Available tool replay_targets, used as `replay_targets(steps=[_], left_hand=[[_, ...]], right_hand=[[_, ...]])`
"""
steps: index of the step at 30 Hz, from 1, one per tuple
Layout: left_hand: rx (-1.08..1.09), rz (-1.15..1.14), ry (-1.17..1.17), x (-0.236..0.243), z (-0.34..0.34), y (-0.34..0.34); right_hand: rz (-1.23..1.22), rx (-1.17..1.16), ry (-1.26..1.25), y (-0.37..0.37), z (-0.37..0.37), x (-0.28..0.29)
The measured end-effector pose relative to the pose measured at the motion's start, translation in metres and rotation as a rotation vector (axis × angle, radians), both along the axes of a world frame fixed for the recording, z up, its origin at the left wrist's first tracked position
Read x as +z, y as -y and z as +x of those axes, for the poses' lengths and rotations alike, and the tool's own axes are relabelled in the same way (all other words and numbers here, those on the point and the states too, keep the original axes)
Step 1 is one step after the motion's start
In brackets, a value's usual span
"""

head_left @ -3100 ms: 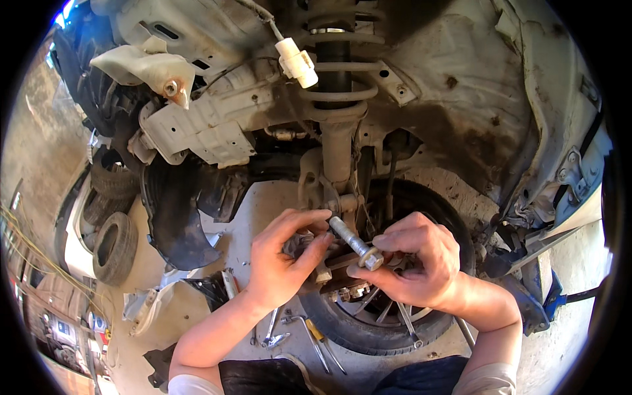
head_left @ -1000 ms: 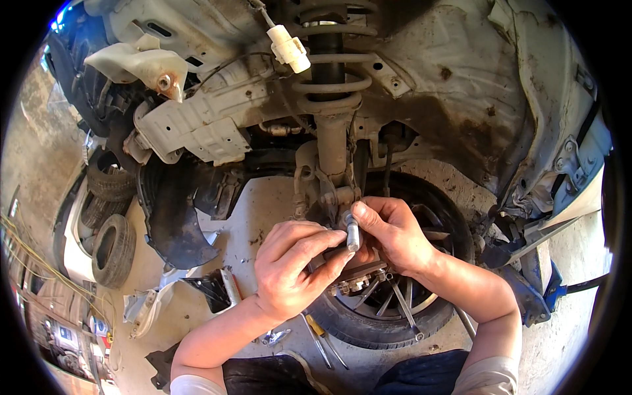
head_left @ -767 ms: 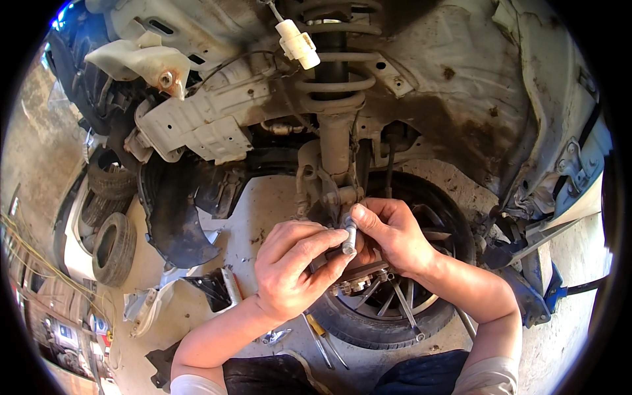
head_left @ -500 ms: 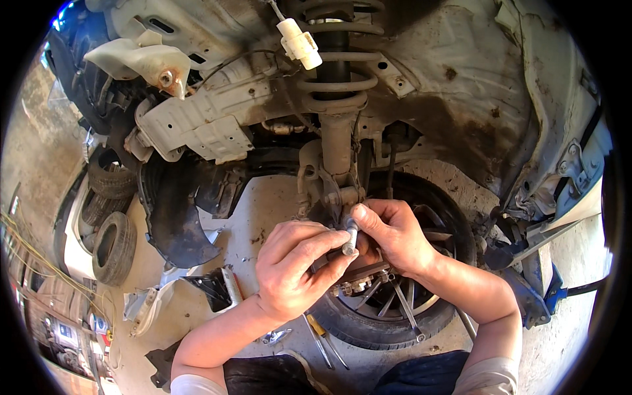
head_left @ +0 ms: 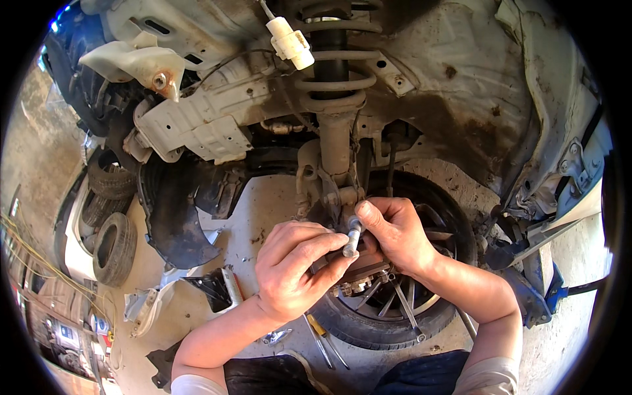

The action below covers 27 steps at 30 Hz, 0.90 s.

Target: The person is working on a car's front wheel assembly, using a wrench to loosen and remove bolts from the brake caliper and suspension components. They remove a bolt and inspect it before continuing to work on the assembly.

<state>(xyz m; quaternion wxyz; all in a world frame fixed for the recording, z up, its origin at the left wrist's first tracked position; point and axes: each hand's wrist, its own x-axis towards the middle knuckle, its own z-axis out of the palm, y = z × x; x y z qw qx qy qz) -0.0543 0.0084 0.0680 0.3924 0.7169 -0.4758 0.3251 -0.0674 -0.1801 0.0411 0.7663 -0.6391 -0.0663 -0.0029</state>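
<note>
A short grey metal bolt (head_left: 353, 239) is pinched between the fingertips of both hands, in front of the lower end of the strut (head_left: 336, 148). My left hand (head_left: 296, 266) grips its near end with thumb and index finger. On the far end sits the thumb of my right hand (head_left: 401, 237), whose other fingers curl out of sight behind. Just below the hands is a rusty brown brake part (head_left: 363, 266), partly covered by them. A combination wrench (head_left: 409, 313) slants down from beside it, over the wheel (head_left: 388, 334) lying on the floor.
Above hang a coil spring (head_left: 339, 84) and a white plastic connector (head_left: 290, 43). Pliers or similar tools with a yellow handle (head_left: 318, 327) lie near my knees. Loose tyres (head_left: 114, 249) and a black liner (head_left: 172, 217) are at left, a blue jack stand (head_left: 536, 299) at right.
The bolt and my right thumb have shifted very slightly to the right. Both hands keep their hold, and the view has moved a little.
</note>
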Motion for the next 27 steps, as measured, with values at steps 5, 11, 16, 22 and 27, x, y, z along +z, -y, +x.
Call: replay_targets(steps=[5,11,16,22,27], left_hand=[[-0.005,-0.003,-0.008,0.0,0.0,0.0],[0.023,-0.053,-0.014,-0.002,-0.001,0.004],[0.026,-0.026,-0.067,0.005,-0.004,0.003],[-0.081,-0.044,-0.483,0.015,0.001,-0.016],[-0.217,-0.134,-0.765,0.017,-0.003,-0.034]], right_hand=[[-0.012,-0.035,-0.004,0.001,0.001,0.0],[-0.018,-0.048,-0.052,0.002,-0.003,0.004],[-0.002,-0.035,-0.08,0.004,-0.004,0.003],[0.006,-0.003,-0.035,-0.004,-0.01,0.006],[-0.026,0.233,0.063,-0.016,-0.024,0.01]])
